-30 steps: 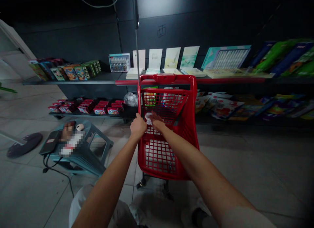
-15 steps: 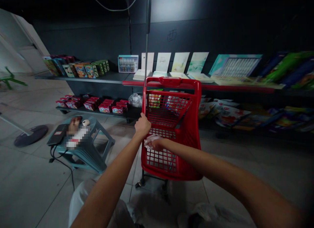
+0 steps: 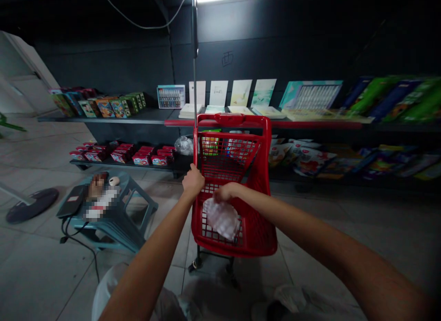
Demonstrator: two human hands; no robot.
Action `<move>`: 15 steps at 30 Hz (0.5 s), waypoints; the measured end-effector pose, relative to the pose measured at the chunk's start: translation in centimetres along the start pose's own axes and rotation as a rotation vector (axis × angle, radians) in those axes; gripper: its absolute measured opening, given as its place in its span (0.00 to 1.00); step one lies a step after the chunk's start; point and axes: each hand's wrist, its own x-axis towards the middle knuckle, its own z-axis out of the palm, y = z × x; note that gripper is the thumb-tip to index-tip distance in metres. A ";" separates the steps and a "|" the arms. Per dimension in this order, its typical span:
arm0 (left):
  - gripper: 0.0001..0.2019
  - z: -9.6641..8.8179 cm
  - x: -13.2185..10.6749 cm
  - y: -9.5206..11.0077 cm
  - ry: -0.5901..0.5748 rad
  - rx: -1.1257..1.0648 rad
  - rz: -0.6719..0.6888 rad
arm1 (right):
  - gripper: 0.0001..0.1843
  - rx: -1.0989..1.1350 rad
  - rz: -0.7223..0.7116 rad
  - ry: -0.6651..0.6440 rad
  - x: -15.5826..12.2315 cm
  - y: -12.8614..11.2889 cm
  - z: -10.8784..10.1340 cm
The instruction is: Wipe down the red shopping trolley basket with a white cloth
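In front of me stands a red plastic shopping cart with grid walls and black wheels. My left hand is closed round the cart's left edge, beside the upright metal pole. Over the cart's lattice, my right hand grips a whitish cloth by its upper part. The cloth hangs loosely spread against the grid; it is somewhat blurred. The fingertips of my right hand are partly hidden.
A blue-grey plastic stool at left bears a black device with cables. Behind the cart, a dark shelf holds boxes, booklets and pen sets. Red packs and snack bags sit below. A round pole base rests on the floor.
The cloth, bunched under my right hand before, now hangs more spread out and lower. My right hand has risen slightly. The view has shifted; my left hand keeps its hold on the cart.
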 end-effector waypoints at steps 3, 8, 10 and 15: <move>0.15 -0.1 -0.1 0.1 0.006 0.004 0.000 | 0.17 -0.069 0.092 0.295 1.6 2.7 -4.3; 0.15 -0.2 -0.1 0.2 -0.012 -0.005 -0.009 | 0.24 -0.191 0.250 0.731 4.8 5.3 -5.3; 0.15 -0.3 0.0 0.2 -0.018 -0.011 -0.014 | 0.25 -0.242 0.247 0.826 5.9 5.6 -3.9; 0.14 -0.3 -0.1 0.4 -0.007 -0.011 -0.028 | 0.29 -0.207 0.116 0.921 7.4 6.9 -0.2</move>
